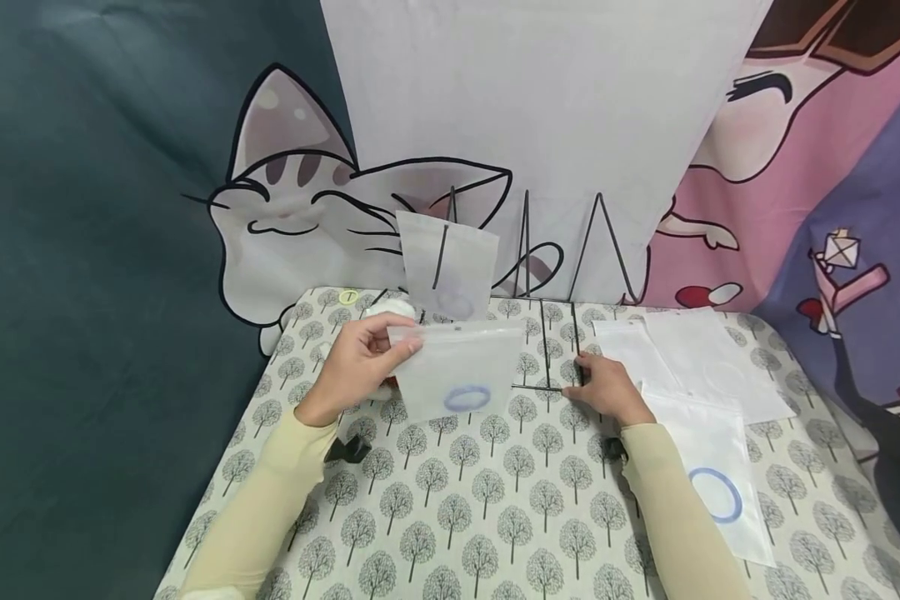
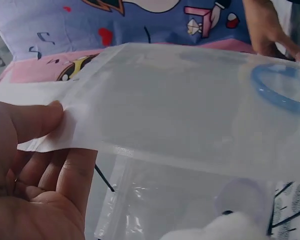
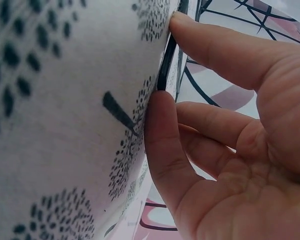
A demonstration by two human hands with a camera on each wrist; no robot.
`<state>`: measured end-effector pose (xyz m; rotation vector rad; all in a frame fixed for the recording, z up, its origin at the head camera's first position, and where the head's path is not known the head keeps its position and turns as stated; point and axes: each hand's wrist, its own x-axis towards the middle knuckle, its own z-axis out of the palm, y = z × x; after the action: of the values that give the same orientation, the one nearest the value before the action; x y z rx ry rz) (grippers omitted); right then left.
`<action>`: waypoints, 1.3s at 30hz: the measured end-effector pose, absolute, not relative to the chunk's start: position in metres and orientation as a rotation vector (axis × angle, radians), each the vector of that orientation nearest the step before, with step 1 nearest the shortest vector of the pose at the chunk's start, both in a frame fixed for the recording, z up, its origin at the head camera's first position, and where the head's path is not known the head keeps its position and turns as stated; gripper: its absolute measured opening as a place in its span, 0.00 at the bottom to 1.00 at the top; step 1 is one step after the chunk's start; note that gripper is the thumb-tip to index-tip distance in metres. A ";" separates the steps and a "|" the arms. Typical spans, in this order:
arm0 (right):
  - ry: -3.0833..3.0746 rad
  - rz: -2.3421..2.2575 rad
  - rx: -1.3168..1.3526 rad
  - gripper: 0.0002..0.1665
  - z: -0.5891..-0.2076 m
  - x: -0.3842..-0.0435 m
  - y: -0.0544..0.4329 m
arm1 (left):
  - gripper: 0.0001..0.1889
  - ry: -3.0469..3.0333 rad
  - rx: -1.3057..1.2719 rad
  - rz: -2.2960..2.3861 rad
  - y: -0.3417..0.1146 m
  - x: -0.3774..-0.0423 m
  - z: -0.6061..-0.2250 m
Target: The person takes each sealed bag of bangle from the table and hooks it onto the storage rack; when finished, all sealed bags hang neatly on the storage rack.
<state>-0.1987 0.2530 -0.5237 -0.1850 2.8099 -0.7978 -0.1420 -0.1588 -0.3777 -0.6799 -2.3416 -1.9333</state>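
A frosted zip bag [image 1: 457, 358] with a blue ring [image 1: 467, 398] inside is pinched at its top left corner by my left hand [image 1: 367, 358], thumb on one face and fingers on the other. Behind it, a second frosted bag [image 1: 450, 258] with a pale purple ring hangs on a black wire rack [image 1: 527, 250]. My right hand [image 1: 607, 387] holds the rack's low front wire near the cloth. In the right wrist view, thumb and finger meet the black wire [image 3: 166, 65] with a gap between their tips.
On the right lie a frosted bag with a blue ring [image 1: 716, 496] and more whitish bags [image 1: 708, 367]. A white rounded object [image 1: 390, 310] stands behind my left hand, near a small yellow ring [image 1: 348, 297]. Tree-print cloth [image 1: 480, 500] covers the table; a cartoon curtain [image 1: 285, 200] hangs behind.
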 end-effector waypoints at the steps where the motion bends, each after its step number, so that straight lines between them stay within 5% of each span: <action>1: 2.810 -0.797 -0.183 0.49 -0.524 -0.199 0.253 | 0.11 -2.323 -0.671 -1.930 -0.157 -0.146 -0.376; 39: 2.833 -0.802 -0.183 0.48 -0.525 -0.197 0.252 | 0.11 -2.264 -0.376 -1.947 -0.155 -0.208 -0.376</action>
<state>-0.1974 0.2524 -0.5252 -0.1831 2.8329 -0.8016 -0.2085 -0.1553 -0.3762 -0.3762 -2.2639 -1.9474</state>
